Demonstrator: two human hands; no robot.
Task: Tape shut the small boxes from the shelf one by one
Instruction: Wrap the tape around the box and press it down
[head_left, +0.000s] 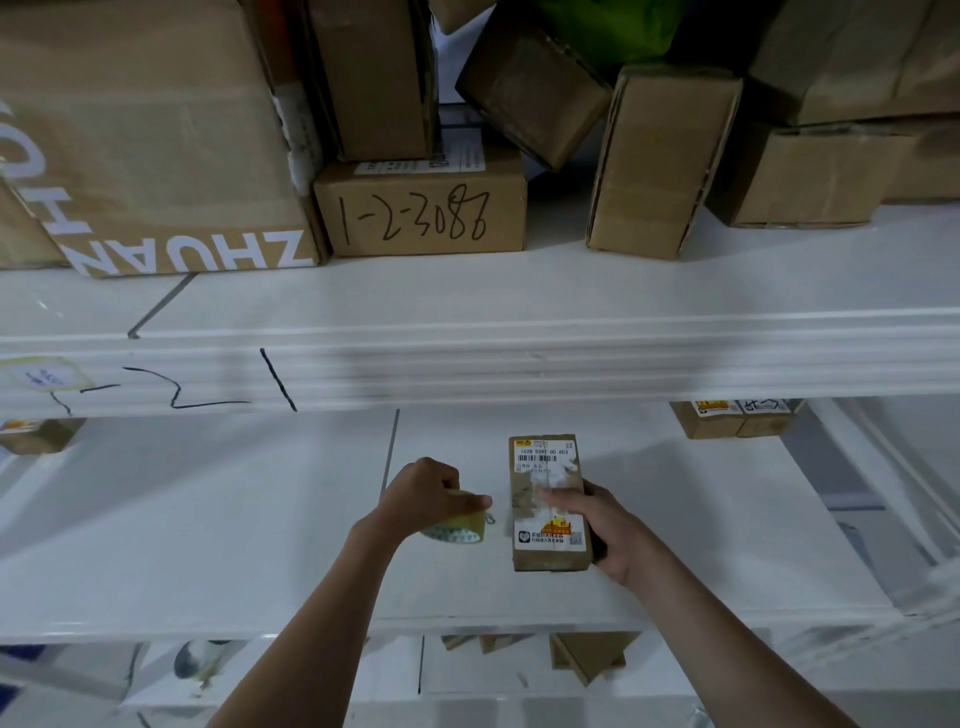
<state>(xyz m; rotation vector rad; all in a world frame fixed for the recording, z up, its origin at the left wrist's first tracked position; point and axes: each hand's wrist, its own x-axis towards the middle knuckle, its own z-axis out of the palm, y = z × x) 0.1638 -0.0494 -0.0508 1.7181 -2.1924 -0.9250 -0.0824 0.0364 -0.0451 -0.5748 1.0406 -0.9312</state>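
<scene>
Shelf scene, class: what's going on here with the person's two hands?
A person is working at a white shelf. Their left hand grips a roll of clear tape, which sits on the shelf. Their right hand holds a small brown box that lies flat on the shelf, labels up, with fingers across its top. Roll and box lie side by side, apart. Larger cardboard boxes crowd the shelf above.

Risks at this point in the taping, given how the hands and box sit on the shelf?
1. The left hand grips the tape roll apart from the small box; no strip visibly joins them, so the tape may land askew or stick to itself.
2. The right hand holds the box from one side only, so a pull could slide or twist it on the smooth white shelf.
3. Tape might cover the box's shipping label, hurting scans.
</scene>
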